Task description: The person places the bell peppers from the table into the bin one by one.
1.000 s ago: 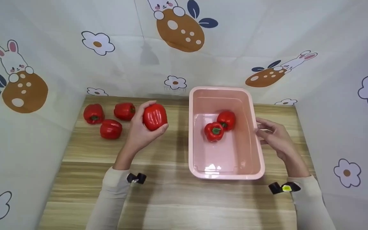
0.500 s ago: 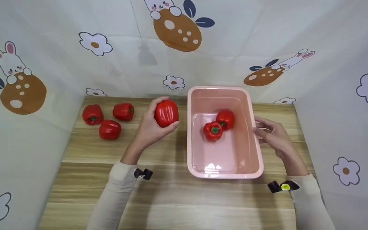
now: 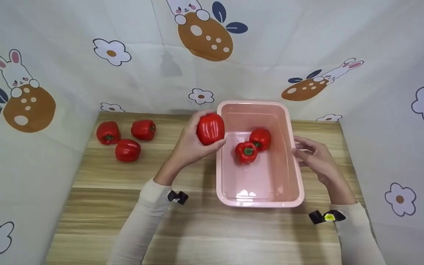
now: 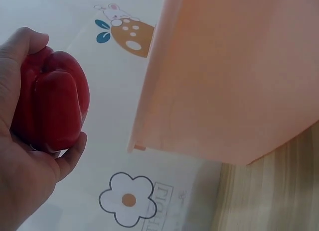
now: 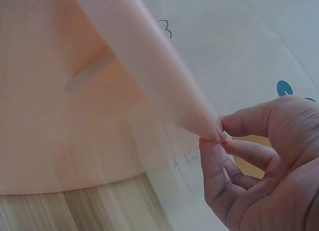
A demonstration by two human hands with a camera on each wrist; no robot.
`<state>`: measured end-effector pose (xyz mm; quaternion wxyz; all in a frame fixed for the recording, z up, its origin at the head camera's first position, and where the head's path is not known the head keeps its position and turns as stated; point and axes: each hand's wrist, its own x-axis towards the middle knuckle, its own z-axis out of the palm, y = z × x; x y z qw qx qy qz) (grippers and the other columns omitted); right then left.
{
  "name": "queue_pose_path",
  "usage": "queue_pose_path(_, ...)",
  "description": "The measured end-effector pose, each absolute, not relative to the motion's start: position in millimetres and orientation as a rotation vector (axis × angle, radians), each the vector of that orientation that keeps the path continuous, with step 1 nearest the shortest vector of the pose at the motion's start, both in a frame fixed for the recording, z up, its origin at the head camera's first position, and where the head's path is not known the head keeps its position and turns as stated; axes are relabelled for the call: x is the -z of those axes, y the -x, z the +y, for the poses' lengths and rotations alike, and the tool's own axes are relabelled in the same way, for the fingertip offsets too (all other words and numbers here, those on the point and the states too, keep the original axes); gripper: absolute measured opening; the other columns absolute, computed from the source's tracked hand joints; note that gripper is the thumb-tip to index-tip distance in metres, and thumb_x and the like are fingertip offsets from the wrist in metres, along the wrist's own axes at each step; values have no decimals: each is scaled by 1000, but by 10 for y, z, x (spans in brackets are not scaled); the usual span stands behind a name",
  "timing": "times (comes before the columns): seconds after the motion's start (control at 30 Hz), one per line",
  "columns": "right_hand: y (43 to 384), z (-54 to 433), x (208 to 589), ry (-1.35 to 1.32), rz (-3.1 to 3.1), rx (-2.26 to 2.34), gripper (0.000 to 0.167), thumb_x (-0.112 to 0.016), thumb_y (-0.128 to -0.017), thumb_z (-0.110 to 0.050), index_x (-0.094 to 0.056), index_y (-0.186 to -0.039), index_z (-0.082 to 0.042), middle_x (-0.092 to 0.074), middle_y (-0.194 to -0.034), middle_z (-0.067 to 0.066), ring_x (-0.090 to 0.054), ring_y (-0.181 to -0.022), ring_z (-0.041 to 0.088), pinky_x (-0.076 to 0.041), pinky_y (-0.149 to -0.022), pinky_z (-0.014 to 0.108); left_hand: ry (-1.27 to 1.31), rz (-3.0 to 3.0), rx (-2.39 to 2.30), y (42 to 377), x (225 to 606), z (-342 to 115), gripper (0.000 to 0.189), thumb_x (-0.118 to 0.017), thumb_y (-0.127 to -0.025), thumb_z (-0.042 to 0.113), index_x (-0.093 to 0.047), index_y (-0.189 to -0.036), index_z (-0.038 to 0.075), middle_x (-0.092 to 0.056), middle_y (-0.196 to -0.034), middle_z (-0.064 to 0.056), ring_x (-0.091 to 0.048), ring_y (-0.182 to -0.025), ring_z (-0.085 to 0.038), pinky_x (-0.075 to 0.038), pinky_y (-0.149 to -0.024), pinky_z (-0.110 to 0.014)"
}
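A glossy red bell pepper (image 3: pixel 211 129) is gripped in my left hand (image 3: pixel 191 145), raised and overlapping the left rim of a pink plastic bin (image 3: pixel 258 204) in the head view. The left wrist view shows fingers and thumb curled round this bell pepper (image 4: pixel 55 101), beside the bin's outer wall (image 4: pixel 214 81). My right hand (image 3: pixel 318 158) pinches the bin's right rim between fingertips and thumb; the right wrist view shows the fingers (image 5: pixel 214 166) at the rim's edge. Inside the bin, two red bell peppers with green stems, one nearer (image 3: pixel 246 152) and one farther (image 3: pixel 260 139), lie together.
Three more red bell peppers, at left (image 3: pixel 108 132), back (image 3: pixel 143 129) and front (image 3: pixel 127 150), lie on the left of the wooden table (image 3: pixel 98 209). Pale cloth walls (image 3: pixel 248 73) printed with rabbits and flowers enclose the table at the back and sides.
My left hand has carried the bell pepper rightward, from beside the loose peppers to the bin's left rim. My right hand and the bin have stayed in place.
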<state>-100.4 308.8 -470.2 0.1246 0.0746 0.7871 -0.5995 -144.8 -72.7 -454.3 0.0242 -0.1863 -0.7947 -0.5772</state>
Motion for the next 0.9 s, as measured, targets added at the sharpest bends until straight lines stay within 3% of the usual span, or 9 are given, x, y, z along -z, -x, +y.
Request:
queue_pose_path(0.37, 1033, 3061, 4729, -186, 2291, 1761, 55, -64, -104, -11, -48, -155, 3, -65, -116, 5, -73, -93, 4, -67, -78, 31, 771, -2538, 1663, 1547, 4411, -488, 77, -90, -81, 29, -50, -146, 23, -56, -145, 1, -62, -128, -21, -62, -98, -43)
queue_pose_path(0.9, 992, 3081, 4715, -187, 2309, 1744, 54, -63, -104, -10, -49, -155, 2, -67, -114, 6, -74, -90, 4, -66, -76, 31, 1052, -2664, 1200, 1644, 4466, -252, 82, -90, -83, 38, -49, -152, 21, -55, -142, -2, -56, -132, -19, -59, -104, -37)
